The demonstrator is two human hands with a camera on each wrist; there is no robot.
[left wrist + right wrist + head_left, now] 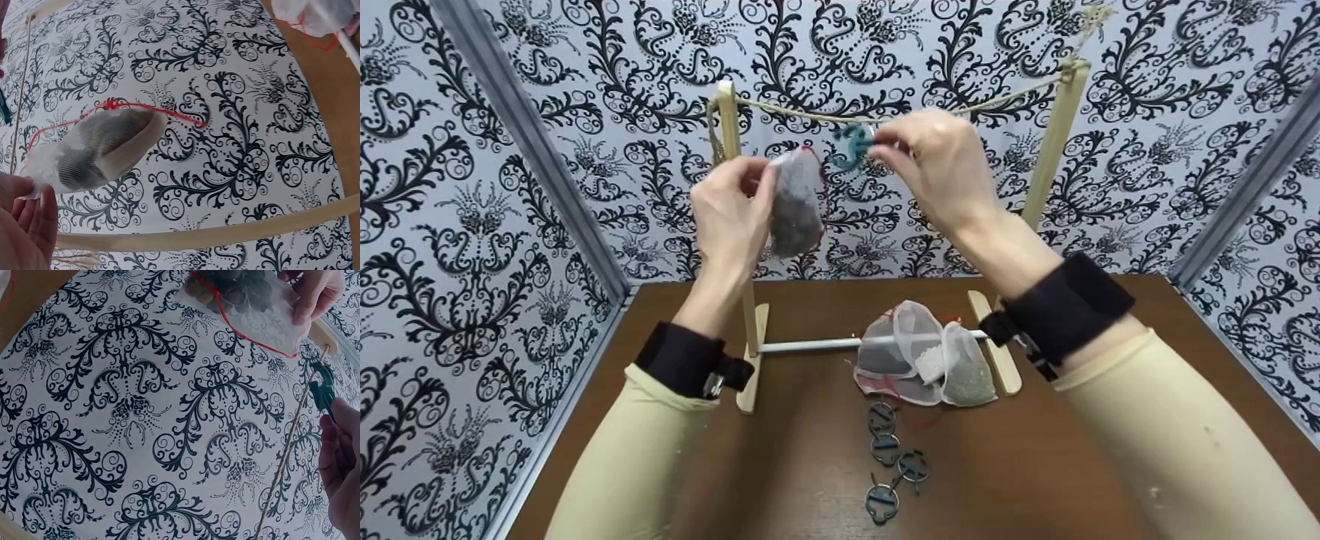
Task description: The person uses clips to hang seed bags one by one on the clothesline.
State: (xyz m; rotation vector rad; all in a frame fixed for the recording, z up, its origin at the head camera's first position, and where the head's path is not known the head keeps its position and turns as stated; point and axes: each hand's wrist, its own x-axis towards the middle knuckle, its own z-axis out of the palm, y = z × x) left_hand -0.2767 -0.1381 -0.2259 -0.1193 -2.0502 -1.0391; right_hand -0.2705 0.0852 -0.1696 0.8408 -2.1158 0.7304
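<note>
My left hand [733, 214] pinches the top corner of a white mesh bag [797, 202], which hangs in the air just below the rope [802, 115]. Dark, stone-like lumps bulge in the bag's lower part, and a red drawstring [163, 111] runs along its edge. My right hand [941, 165] pinches a small teal plastic clip [851, 148] between thumb and fingers, close to the rope and right of the bag. In the right wrist view the clip [322, 388] overlaps the rope, its curved jaws pointing away from the fingers.
The rope spans two wooden posts [1048, 150] on feet joined by a white rod [810, 345]. More mesh bags [911, 352] with red strings lie over the rod. Several teal clips with metal rings [883, 501] lie on the brown table [780, 465]. Patterned walls enclose the back and sides.
</note>
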